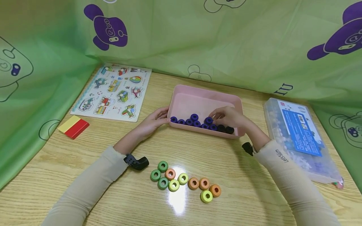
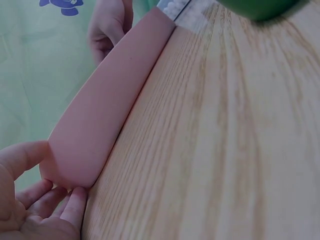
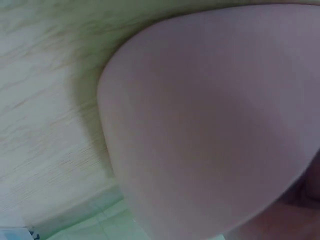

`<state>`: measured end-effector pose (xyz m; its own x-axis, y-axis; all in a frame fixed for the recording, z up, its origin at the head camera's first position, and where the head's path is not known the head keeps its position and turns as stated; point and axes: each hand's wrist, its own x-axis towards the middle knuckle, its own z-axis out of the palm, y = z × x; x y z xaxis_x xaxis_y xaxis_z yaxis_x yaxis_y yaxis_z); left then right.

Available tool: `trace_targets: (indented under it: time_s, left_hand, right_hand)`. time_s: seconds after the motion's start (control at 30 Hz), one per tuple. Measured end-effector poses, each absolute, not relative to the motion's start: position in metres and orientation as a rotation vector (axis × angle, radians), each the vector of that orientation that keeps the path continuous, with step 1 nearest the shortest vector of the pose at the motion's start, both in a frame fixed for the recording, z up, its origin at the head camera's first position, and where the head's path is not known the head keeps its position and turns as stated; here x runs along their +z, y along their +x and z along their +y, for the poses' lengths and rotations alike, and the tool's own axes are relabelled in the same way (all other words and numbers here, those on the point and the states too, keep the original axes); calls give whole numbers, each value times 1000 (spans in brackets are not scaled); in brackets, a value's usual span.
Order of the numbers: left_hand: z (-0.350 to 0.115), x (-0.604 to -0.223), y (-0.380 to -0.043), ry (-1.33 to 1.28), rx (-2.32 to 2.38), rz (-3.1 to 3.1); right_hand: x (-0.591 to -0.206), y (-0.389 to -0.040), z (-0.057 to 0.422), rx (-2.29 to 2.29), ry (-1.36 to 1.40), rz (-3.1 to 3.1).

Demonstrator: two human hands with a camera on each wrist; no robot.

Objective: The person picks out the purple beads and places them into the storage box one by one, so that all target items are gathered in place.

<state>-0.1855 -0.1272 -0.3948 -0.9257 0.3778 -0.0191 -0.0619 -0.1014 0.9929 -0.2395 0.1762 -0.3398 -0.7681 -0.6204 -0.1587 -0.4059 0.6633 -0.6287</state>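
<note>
A pink tray (image 1: 209,95) lies on the table with dark blue rings (image 1: 194,117) and black rings (image 1: 229,130) gathered along its near side. At its left end my left hand (image 1: 152,122) grips the near corner. In the left wrist view the thumb (image 2: 30,154) is at the tray's upper edge, with the other fingertips at the base of the tray wall (image 2: 107,100). My right hand (image 1: 228,116) reaches over the right end and pinches a dark blue ring (image 1: 208,121) inside the tray. The tray's outer wall (image 3: 200,115) hides most of that hand in the right wrist view.
Nearer me lie green rings (image 1: 155,175), orange rings (image 1: 193,183) and yellow rings (image 1: 173,185). A picture puzzle board (image 1: 113,91) and a yellow-red block (image 1: 74,126) are at the left. A clear plastic case (image 1: 302,138) stands right. Green printed cloth (image 1: 169,37) hangs behind.
</note>
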Motion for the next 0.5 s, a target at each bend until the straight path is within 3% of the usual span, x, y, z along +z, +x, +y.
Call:
trace_targets:
  time_s: [0.3,0.5]
  left_hand:
    - [-144,-380,-180,441,1847,2129]
    - [-192,-332,-146,596,1387,2730]
  right_hand:
    - [-318,-207,189,-815,-723,2902]
    - [-298,-168,211,-684,-1167,3784]
